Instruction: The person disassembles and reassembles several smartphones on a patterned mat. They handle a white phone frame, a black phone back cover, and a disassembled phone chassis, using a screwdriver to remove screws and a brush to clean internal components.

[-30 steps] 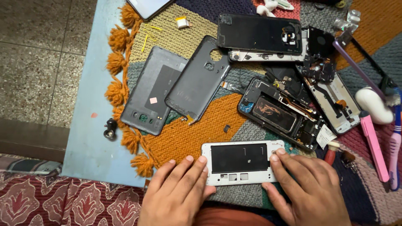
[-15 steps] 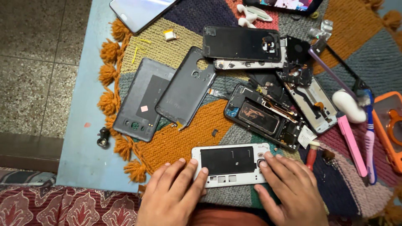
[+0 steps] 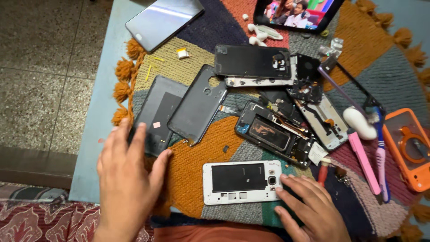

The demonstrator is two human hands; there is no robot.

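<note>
My left hand (image 3: 127,179) lies spread with its fingers on the lower end of a dark grey phone back cover (image 3: 156,112) at the left of the mat. My right hand (image 3: 311,210) rests with fingertips on the right end of a white phone frame (image 3: 242,181) with a black inner panel, near its camera ring. A second dark back cover (image 3: 199,105) leans over the first one. An opened black phone body (image 3: 273,132) lies just above the white frame.
A woven mat (image 3: 197,166) with orange tassels covers a blue table (image 3: 101,130). More phone parts (image 3: 253,62), a grey phone (image 3: 163,20), a lit screen (image 3: 295,13), white earbuds, a pink tool (image 3: 363,161), a toothbrush and an orange case (image 3: 410,148) lie around.
My left hand left the white frame and moved up-left onto the dark grey back cover. My right hand stays at the frame's right end. The view shifted, showing more of the right side.
</note>
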